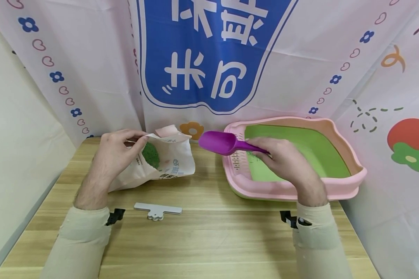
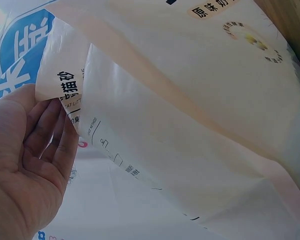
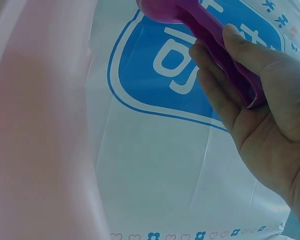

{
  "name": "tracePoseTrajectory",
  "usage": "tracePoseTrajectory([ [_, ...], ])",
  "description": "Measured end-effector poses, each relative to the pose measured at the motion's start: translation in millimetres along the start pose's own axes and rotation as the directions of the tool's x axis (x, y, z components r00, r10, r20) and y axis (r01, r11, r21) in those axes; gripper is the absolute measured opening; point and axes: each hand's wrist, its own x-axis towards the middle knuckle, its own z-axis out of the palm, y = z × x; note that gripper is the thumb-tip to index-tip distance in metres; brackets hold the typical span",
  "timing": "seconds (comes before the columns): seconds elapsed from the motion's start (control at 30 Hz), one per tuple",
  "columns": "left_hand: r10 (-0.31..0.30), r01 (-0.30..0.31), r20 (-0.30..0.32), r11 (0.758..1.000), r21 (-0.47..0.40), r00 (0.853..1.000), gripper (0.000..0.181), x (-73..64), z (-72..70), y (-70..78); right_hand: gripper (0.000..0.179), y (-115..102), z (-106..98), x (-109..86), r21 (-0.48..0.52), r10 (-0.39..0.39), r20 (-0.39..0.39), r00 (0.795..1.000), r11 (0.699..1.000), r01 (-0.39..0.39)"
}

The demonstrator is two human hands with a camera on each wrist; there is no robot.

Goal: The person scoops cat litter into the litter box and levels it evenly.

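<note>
My left hand [image 1: 116,149] pinches the upper edge of a white cat litter bag [image 1: 176,157] lying on the table with its mouth facing right. Green granules [image 1: 151,155] show inside the opening. In the left wrist view, the thumb and fingers [image 2: 62,150] hold a corner of the printed bag [image 2: 155,115]. My right hand [image 1: 286,157] grips the handle of a purple scoop [image 1: 218,142], whose bowl points left between the bag and a pink litter box [image 1: 290,193]. The right wrist view shows the scoop handle [image 3: 215,42] between thumb and fingers.
The litter box has a green floor [image 1: 300,149] with a few green bits near its slotted left side. A white bag clip [image 1: 157,210] lies on the wooden table [image 1: 202,240] in front of the bag. A printed white cloth [image 1: 101,58] hangs behind.
</note>
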Motion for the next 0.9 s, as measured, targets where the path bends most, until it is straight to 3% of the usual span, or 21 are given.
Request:
tracePoseTrajectory([
  [0.53,0.008,-0.008,-0.005,1.000,0.001,1.000,0.022,0.8,1.9,0.0,0.037,-18,10,4.0,0.049,-0.122,-0.034,0.992,0.991,0.124],
  [0.9,0.001,-0.001,0.004,1.000,0.008,1.000,0.022,1.1,2.0,1.3,0.033,-27,26,12.8,0.049,-0.158,0.000,0.987,0.986,0.158],
])
